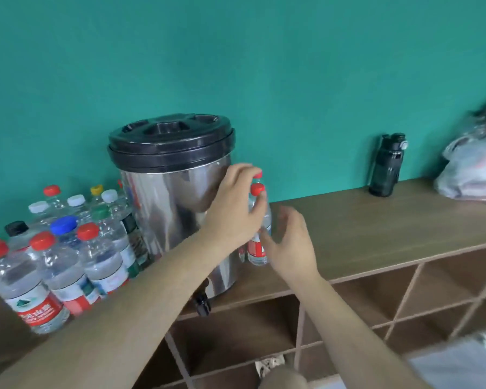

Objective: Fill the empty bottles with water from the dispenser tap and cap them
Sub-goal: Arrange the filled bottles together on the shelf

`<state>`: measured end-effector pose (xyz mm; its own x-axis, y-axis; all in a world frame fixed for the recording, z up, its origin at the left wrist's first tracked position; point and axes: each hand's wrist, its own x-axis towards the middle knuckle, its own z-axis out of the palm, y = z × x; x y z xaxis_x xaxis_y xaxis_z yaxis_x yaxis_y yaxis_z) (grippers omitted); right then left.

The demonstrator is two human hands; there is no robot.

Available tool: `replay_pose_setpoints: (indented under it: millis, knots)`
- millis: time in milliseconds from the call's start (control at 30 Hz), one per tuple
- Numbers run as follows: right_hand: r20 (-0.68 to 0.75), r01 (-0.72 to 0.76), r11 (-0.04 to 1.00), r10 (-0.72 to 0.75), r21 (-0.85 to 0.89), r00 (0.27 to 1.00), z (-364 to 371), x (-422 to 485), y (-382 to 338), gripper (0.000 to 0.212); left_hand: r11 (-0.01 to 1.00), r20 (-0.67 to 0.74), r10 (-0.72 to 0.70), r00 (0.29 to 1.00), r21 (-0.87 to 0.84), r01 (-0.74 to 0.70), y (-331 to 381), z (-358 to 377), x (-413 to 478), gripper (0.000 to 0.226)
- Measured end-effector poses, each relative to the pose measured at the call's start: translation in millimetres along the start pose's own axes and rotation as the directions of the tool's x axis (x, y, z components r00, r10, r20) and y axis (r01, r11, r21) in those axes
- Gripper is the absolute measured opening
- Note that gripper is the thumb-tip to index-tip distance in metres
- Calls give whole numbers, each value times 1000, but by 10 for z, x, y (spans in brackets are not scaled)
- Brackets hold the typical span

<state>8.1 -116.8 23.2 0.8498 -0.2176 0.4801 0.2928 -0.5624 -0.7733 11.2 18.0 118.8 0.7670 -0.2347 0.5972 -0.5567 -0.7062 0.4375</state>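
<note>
A red-capped bottle (254, 251), stood at 3 o'clock of the dispenser (174, 197), is gripped at its top by the curled left hand (233, 209). The right hand (289, 242) is held spread, empty, at its 4 o'clock.

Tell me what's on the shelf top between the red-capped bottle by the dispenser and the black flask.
Head view: bare shelf top between red-capped bottle and black flask; only the open right hand hovers beside the bottle.

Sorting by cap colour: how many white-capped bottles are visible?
3, in the cluster left of the dispenser: left cap, middle cap, right cap. Others may be hidden.
</note>
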Motion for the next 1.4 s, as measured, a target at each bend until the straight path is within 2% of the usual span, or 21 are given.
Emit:
replay_pose_setpoints:
  millis: [67, 133, 200, 267, 333, 400, 467, 567, 667, 733, 800, 867, 900, 1033, 1133, 1233, 1300, 1400]
  knots:
    - [29, -46, 999, 46, -2, 999, 126, 119, 214, 59, 998, 67, -61, 996, -3, 61, 58, 259, 507, 44]
    - [100, -116, 993, 115, 0, 988, 273, 216, 360, 72, 977, 124, -210, 970, 61, 204, 82, 477, 959, 48]
    - [176, -190, 982, 190, -17, 966, 411, 294, 467, 83, 902, 171, -407, 897, 228, 366, 35, 642, 1301, 53]
    - [209, -234, 972, 229, -2, 951, 533, 354, 566, 85, 795, 199, -571, 796, 378, 475, -39, 748, 1521, 57]
    - [239, -274, 961, 258, 36, 936, 620, 397, 651, 79, 720, 232, -641, 731, 510, 470, -122, 844, 1640, 48]
    - [269, -276, 961, 259, 27, 928, 646, 411, 711, 67, 689, 272, -647, 712, 609, 393, -184, 931, 1676, 31]
    - [258, -252, 968, 243, 1, 935, 598, 400, 750, 59, 672, 250, -661, 708, 618, 409, -243, 988, 1708, 26]
    - [176, -242, 970, 244, -36, 954, 428, 360, 844, 54, 696, 231, -679, 697, 504, 512, -348, 1036, 1750, 41]
    - [93, -278, 959, 281, -43, 955, 204, 324, 988, 57, 681, 198, -732, 652, 194, 706, -475, 1096, 1665, 63]
    - [54, -314, 948, 317, -48, 947, 50, 335, 1067, 61, 632, 159, -756, 635, -80, 771, -569, 1228, 1473, 75]
    - [23, -338, 939, 340, -58, 940, -75, 350, 1131, 61, 553, 128, -789, 601, -276, 786, -690, 1444, 1223, 70]
    - [27, -343, 937, 346, -65, 938, -138, 364, 1174, 63, 486, 140, -815, 562, -364, 795, -777, 1638, 994, 73]
    - [44, -346, 936, 349, -66, 936, -147, 367, 1188, 65, 486, 128, -821, 556, -355, 799, -806, 1707, 906, 75]
    - [71, -335, 939, 340, -78, 938, -179, 388, 1204, 62, 643, 47, -742, 669, -230, 730, -710, 1753, 739, 64]
    - [47, -293, 951, 299, -98, 953, -292, 300, 1097, 58, 746, 85, -604, 792, -290, 600, -472, 1561, 569, 58]
    - [7, -197, 977, 198, -86, 980, -517, 142, 836, 56, 827, 106, -443, 891, -335, 451, -145, 1106, 230, 60]
    - [1, -111, 992, 111, -59, 994, -694, 12, 571, 57, 841, 82, -391, 917, -374, 392, 79, 713, -47, 63]
    - [31, -15, 999, 14, 37, 999, -873, -182, 84, 65, 816, 31, -407, 913, -438, 378, 358, 99, -468, 68]
